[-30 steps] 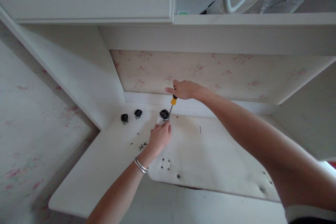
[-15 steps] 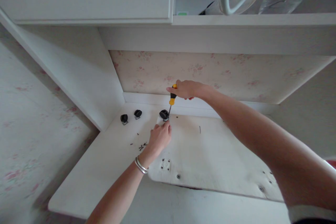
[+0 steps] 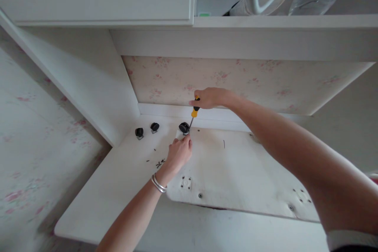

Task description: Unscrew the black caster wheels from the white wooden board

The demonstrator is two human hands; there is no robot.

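Screwdriver (image 3: pixel 194 113), gripped in the right hand (image 3: pixel 208 98), wants firm pressure square to the board (image 3: pixel 236 169), while the left hand (image 3: pixel 178 154), pinched narrow, steadies the wheel (image 3: pixel 184 127) at its far corner.

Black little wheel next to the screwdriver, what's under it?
The small black caster wheel stands on the flat white wooden board. The left hand covers its base, so any screw at the tip of the yellow-and-black screwdriver is hidden.
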